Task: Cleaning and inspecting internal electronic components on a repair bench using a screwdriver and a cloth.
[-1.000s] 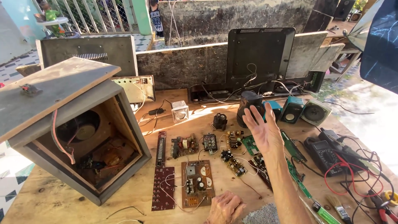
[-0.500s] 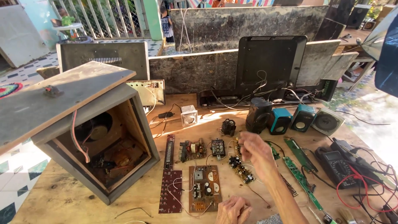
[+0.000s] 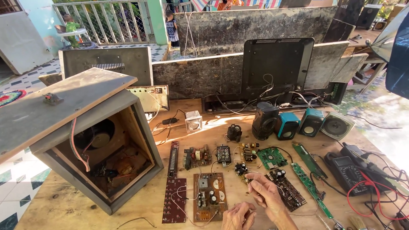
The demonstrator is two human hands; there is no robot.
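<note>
My right hand (image 3: pixel 265 192) is low over the wooden table (image 3: pixel 64 204), fingers bent, with its fingertips at a small black-and-yellow component (image 3: pixel 242 170) next to a dark circuit board (image 3: pixel 286 191). Whether it grips anything is not visible. My left hand (image 3: pixel 237 216) rests at the table's front edge with its fingers curled in, just right of a brown circuit board (image 3: pixel 208 196). A long dark red board (image 3: pixel 174 200) lies to the left of that one. Several small boards and parts (image 3: pixel 223 154) are spread beyond my hands.
A large open wooden speaker box (image 3: pixel 91 140) lies tilted at the left. Small speakers, one black (image 3: pixel 265 120) and two blue (image 3: pixel 287 125), stand at the back, before a black monitor (image 3: pixel 277 68). Green strip boards (image 3: pixel 310 183) and a multimeter (image 3: pixel 349 172) with red leads lie at the right.
My right hand has come down from above the speakers to the small parts near the front. The view has tilted so the table sits lower in frame.
</note>
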